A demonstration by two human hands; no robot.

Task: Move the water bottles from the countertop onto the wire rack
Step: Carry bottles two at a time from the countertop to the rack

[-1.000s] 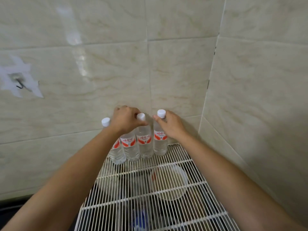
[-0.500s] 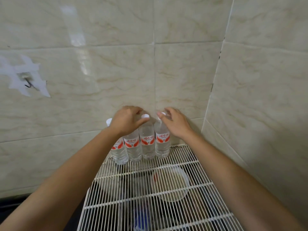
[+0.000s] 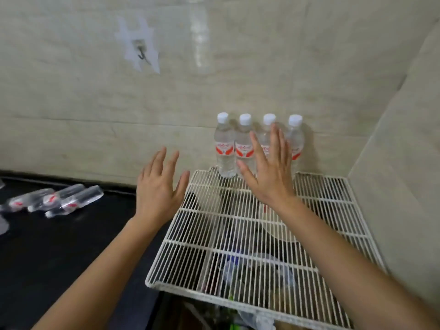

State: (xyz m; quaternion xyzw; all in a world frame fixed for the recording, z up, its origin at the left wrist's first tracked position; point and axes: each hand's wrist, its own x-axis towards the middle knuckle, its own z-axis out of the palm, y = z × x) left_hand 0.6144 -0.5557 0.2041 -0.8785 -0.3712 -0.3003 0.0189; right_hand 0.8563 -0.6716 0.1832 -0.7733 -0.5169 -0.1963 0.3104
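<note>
Several clear water bottles with white caps and red labels stand upright in a row (image 3: 242,144) at the back edge of the white wire rack (image 3: 238,236), against the tiled wall. My right hand (image 3: 269,172) hovers flat and empty in front of that row, partly hiding two of the bottles. My left hand (image 3: 159,186) is spread open over the rack's left edge, holding nothing. More bottles (image 3: 59,201) of the same kind lie on their sides on the black countertop (image 3: 59,253) at the left.
Tiled walls close off the back and the right side of the rack. A metal hook (image 3: 141,52) hangs on the back wall. Under the rack sit a bowl (image 3: 281,232) and other dim items.
Both hands have let go of the bottle tops and pulled back toward me with fingers spread. The view has swung left, bringing the countertop and its lying bottles into sight.
</note>
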